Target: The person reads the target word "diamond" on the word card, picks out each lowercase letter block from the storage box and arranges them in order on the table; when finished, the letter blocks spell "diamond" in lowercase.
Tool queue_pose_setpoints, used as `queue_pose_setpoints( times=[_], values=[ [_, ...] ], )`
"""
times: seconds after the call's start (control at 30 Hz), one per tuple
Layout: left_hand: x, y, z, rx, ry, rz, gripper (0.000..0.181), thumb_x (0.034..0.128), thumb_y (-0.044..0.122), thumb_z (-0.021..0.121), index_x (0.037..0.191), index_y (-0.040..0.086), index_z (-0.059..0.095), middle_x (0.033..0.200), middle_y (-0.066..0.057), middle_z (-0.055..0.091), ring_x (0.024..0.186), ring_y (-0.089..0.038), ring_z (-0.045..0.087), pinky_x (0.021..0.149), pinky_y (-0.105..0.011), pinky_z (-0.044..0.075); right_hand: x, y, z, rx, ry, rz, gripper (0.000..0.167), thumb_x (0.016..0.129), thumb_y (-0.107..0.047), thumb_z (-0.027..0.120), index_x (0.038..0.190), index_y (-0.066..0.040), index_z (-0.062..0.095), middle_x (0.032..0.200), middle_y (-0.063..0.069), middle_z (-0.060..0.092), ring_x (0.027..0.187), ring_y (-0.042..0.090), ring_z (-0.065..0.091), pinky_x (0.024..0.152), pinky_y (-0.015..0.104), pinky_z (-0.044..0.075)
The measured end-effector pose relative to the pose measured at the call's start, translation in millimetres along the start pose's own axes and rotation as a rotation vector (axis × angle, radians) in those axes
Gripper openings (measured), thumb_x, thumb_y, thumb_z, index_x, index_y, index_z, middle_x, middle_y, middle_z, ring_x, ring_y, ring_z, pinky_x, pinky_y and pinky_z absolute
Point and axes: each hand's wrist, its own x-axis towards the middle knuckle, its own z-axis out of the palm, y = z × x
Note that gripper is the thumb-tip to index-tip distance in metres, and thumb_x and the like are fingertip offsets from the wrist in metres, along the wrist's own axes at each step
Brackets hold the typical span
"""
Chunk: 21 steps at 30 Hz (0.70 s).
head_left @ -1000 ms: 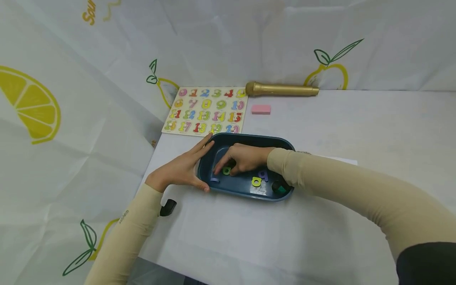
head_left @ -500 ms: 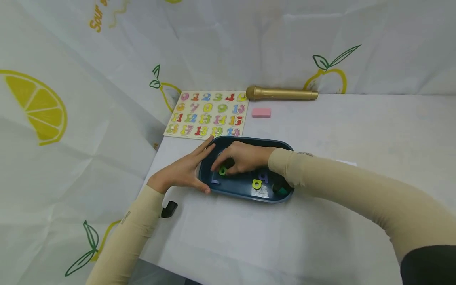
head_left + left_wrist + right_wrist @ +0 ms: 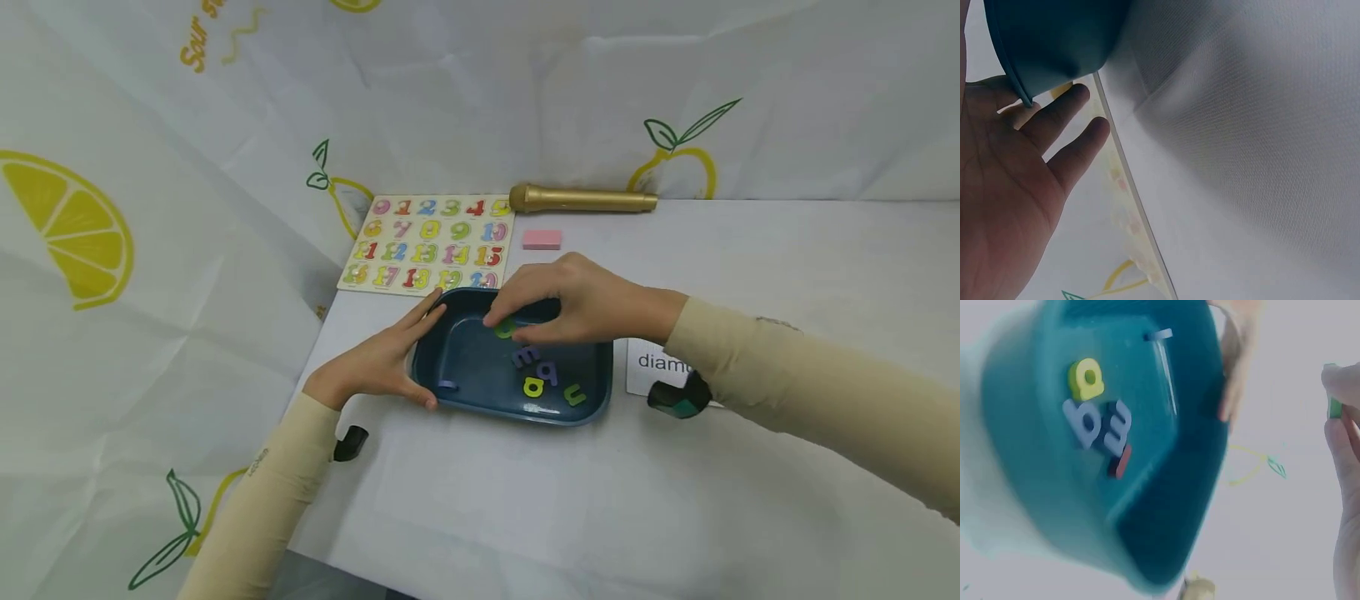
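My right hand [image 3: 581,300] pinches a green toy letter [image 3: 1334,407] between thumb and fingers, above the far side of a dark blue tray [image 3: 487,407]. My left hand [image 3: 375,360] spans the tray's left end with fingers spread, touching the rim; the left wrist view shows its fingers [image 3: 1079,150] mostly straight. Inside the tray lie a yellow letter [image 3: 533,387], a purple letter [image 3: 547,372], a purple "m" [image 3: 525,357], a green letter [image 3: 574,394] and a bluish piece [image 3: 447,384] on edge. A red piece [image 3: 1120,461] shows beside the "m" in the right wrist view.
Behind the tray lies a number puzzle board [image 3: 427,244]. A gold microphone [image 3: 585,199] and a pink block [image 3: 542,240] are at the back. A card reading "diam..." [image 3: 645,379] lies right of the tray, partly covered by the right wrist. The white table's [image 3: 480,500] front edge shows lower left.
My right hand has risen from the tray's floor and moved right and back, carrying the green letter. More letters and the card are now uncovered. The left hand stays on the rim.
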Motion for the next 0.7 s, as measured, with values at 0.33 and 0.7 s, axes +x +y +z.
queue_pose_setpoints(
  times=[0.33,0.7],
  values=[
    [-2.2,0.0,0.3,0.012,0.0,-0.006,0.141,0.0627,0.047,0.097,0.164,0.011,0.006,0.17,0.0,-0.011,0.154,-0.024,0.008,0.115,-0.049,0.032,-82.4,-32,-27,-0.228,0.166,0.046,0.029,0.1,-0.041,0.064,0.113,-0.019,0.077,0.114,-0.007,0.073,0.107,0.01,0.065,0.083,0.016,0.052],
    [-2.4,1.1,-0.9,-0.001,-0.003,-0.019,0.141,0.0625,0.046,0.097,0.164,0.013,0.006,0.17,0.0,-0.011,0.154,-0.024,0.007,0.115,-0.052,0.03,-145.4,-56,-1,-0.328,0.312,0.081,0.035,0.101,-0.041,0.062,0.107,-0.01,0.079,0.107,0.003,0.075,0.107,0.011,0.065,0.092,0.011,0.046]
  ],
)
